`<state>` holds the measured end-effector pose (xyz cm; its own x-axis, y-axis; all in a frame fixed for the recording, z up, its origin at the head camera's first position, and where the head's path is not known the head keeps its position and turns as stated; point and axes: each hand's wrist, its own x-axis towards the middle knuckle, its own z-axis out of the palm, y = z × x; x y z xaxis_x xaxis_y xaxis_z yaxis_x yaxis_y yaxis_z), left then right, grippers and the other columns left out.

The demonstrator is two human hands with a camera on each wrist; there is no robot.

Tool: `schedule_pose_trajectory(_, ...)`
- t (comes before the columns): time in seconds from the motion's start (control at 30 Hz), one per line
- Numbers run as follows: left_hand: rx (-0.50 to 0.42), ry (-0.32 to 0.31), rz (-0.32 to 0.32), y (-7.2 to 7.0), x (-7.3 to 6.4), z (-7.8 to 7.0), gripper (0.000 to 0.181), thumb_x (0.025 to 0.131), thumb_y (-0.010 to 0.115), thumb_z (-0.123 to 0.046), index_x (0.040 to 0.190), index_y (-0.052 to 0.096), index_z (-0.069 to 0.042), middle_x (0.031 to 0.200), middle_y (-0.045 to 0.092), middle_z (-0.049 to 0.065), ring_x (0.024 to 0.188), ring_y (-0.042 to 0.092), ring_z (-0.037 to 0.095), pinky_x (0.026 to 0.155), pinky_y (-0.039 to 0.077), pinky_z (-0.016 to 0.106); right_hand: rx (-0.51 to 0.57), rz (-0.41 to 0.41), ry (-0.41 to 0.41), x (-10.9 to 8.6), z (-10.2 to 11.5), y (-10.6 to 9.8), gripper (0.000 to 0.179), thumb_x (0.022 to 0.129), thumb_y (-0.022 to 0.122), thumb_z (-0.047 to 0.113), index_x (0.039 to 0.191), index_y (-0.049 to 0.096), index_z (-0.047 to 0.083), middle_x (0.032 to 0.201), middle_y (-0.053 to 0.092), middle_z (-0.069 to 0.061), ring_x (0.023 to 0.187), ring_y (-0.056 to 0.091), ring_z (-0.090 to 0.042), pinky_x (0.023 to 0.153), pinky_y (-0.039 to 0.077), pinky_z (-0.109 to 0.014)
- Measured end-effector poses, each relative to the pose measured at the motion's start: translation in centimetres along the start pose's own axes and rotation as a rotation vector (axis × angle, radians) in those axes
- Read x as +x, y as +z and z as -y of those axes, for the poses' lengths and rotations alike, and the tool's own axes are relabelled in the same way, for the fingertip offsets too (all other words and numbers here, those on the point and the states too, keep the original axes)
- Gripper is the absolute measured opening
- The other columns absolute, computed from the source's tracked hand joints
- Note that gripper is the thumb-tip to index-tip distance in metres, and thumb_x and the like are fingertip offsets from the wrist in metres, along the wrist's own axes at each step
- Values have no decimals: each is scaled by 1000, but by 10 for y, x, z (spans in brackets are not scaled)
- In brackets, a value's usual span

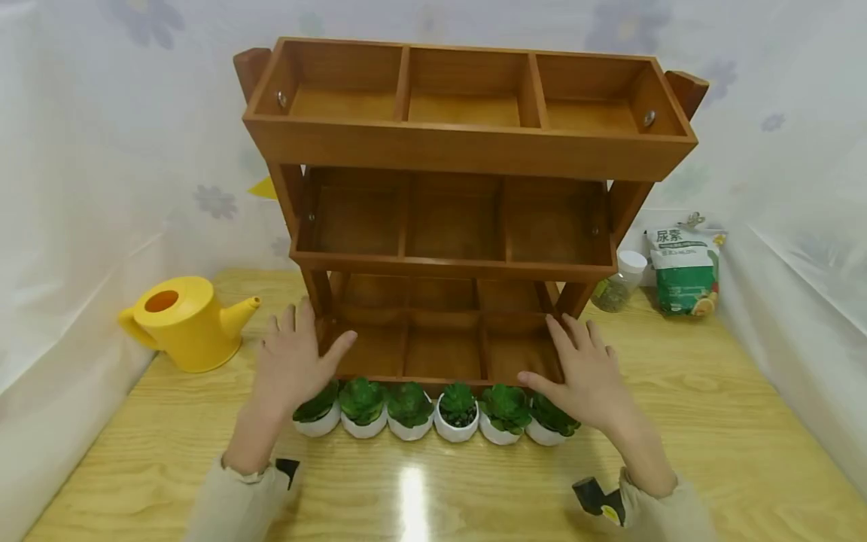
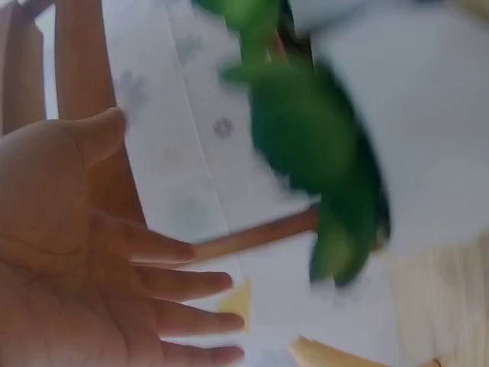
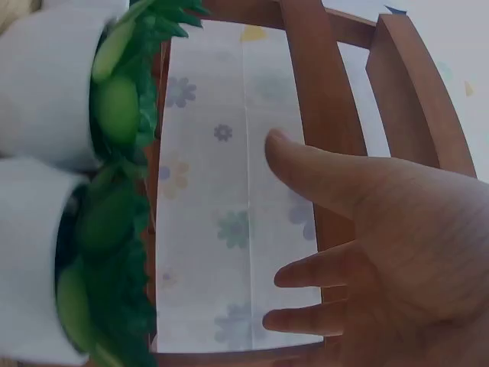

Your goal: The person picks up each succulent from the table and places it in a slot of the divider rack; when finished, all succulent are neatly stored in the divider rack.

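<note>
My left hand (image 1: 293,361) is spread with straight fingers at the left end of a three-tier wooden shelf (image 1: 467,154), above the leftmost potted succulent. At the shelf's right end my right hand (image 1: 584,373) is likewise spread, over the rightmost potted succulent (image 1: 545,427). Neither hand holds anything; whether fingers touch the shelf is unclear. A row of several succulents in white pots (image 1: 457,421) stands along the shelf's front. In the left wrist view the palm (image 2: 69,283) faces the camera near a blurred succulent (image 2: 306,130). White pots (image 3: 34,252) fill the right wrist view's left side.
A yellow watering can (image 1: 193,331) stands on the wooden table (image 1: 406,504) at left. Behind the shelf's right side are a white-lidded jar (image 1: 619,282) and a green-and-white bag (image 1: 687,275) with a clip. Flower-patterned white sheeting (image 1: 122,135) surrounds the table.
</note>
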<state>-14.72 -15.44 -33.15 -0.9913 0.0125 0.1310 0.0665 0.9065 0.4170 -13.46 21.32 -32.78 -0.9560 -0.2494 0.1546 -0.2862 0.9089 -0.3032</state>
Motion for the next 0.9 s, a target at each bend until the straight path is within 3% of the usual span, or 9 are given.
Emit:
schedule_pose_trajectory(0.1, -215, 3, 6, -10, 18, 18, 94, 94, 54, -50, 151, 6, 6, 149, 17, 37, 131, 26, 56, 100, 29, 67, 84, -48, -6, -2, -6, -3, 82, 88, 68, 42, 143, 35, -8, 138, 40, -34, 124, 37, -53, 95, 34, -67)
schedule_pose_trajectory(0.27, -616, 5, 26, -15, 48, 44, 90, 93, 62, -38, 156, 2, -16, 154, 16, 26, 131, 32, 51, 99, 37, 61, 232, -152, -27, -13, -21, 2, 63, 88, 72, 25, 136, 47, -6, 128, 53, -29, 110, 54, -46, 87, 45, -60)
schedule_pose_trajectory(0.4, -787, 53, 21, -13, 64, 58, 79, 94, 63, -30, 155, 14, -24, 152, 26, 20, 131, 37, 47, 101, 37, 58, 271, -233, -48, -23, -35, 8, 50, 86, 74, 16, 128, 56, -3, 118, 62, -24, 95, 63, -40, 75, 51, -55)
schedule_pose_trajectory(0.57, -836, 72, 20, -9, 75, 64, 70, 93, 64, -29, 153, 28, -22, 147, 35, 19, 127, 44, 44, 100, 39, 56, 298, -210, 24, -36, -49, 13, 41, 87, 72, 20, 122, 62, 1, 114, 66, -18, 90, 66, -32, 69, 55, -45)
schedule_pose_trajectory(0.9, -757, 43, -64, -4, 85, 66, 61, 92, 66, -32, 144, 44, -10, 143, 44, 19, 127, 45, 38, 99, 42, 53, 363, 8, 96, -58, -64, 17, 50, 85, 74, 30, 126, 59, 6, 118, 64, -13, 97, 64, -29, 71, 55, -33)
